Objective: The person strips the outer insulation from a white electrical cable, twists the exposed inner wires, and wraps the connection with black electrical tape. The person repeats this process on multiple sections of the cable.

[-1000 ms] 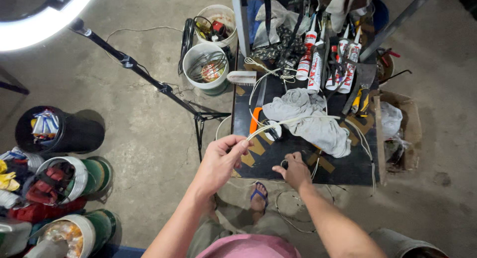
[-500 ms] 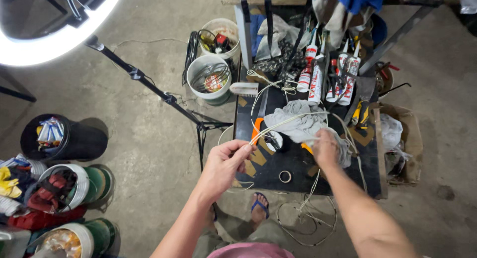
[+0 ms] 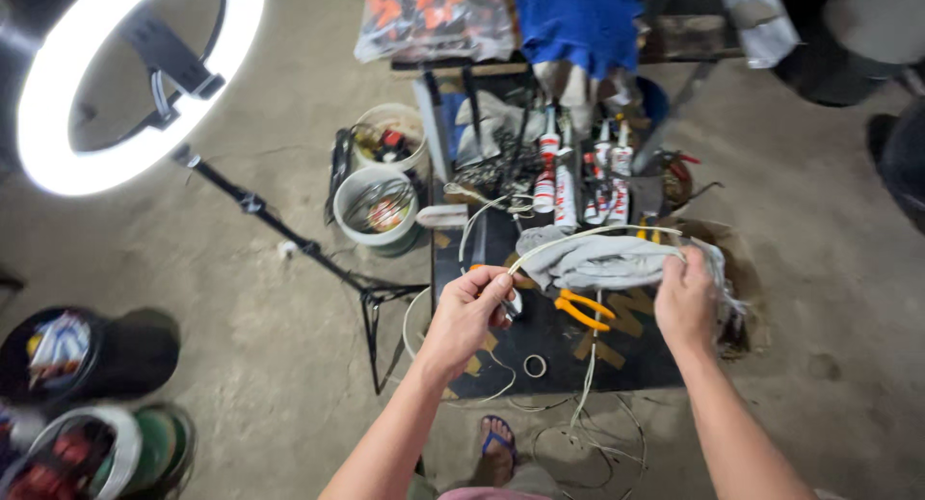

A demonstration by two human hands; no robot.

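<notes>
Hands held a white cable [image 3: 588, 236] taut over the dark worktop [image 3: 626, 365]: left hand [image 3: 469, 312] pinched one end, right hand [image 3: 686, 298] seemingly clamped the other

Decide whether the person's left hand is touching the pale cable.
Touching: in the head view the left hand pinches the pale cable between its fingertips.

A lit ring light [image 3: 135, 86] on a stand over grey concrete floor [image 3: 289, 365].
</notes>
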